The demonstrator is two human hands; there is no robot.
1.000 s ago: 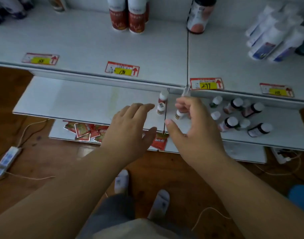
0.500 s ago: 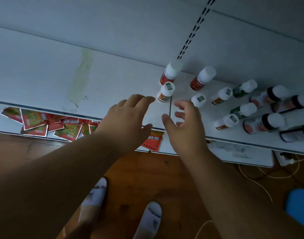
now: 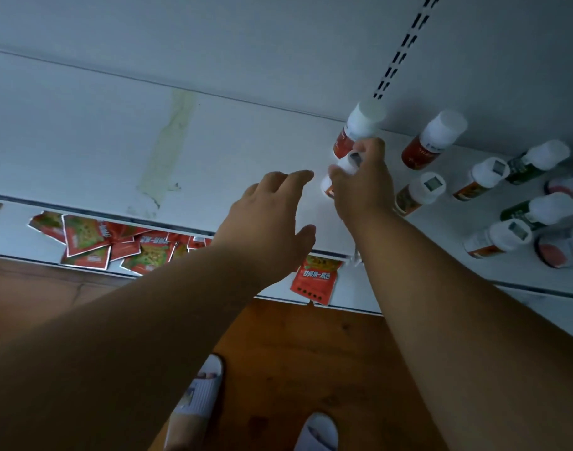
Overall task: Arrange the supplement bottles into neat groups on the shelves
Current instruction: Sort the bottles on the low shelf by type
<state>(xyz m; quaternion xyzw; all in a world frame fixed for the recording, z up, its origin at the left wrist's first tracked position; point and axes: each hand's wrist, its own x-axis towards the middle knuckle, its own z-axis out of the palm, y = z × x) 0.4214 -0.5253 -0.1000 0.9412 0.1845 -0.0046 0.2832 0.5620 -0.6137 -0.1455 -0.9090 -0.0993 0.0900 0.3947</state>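
Observation:
My right hand grips a small white-capped bottle with an orange label, standing on the white shelf. My left hand hovers just left of it with fingers spread, holding nothing. Behind the gripped bottle stands a taller red-labelled bottle, and a second red-labelled bottle stands to its right. Several more white-capped bottles, orange, green and dark, stand loosely to the right; one orange bottle is close beside my right wrist.
A lower shelf holds scattered red sachets, with one red sachet below my left hand. The shelf's back panel has a slotted upright. Wooden floor and my two slippered feet are below.
My right hand has reached forward and closed round the small orange-labelled bottle. My left hand has moved a little forward beside it. The camera has come closer to the shelf.

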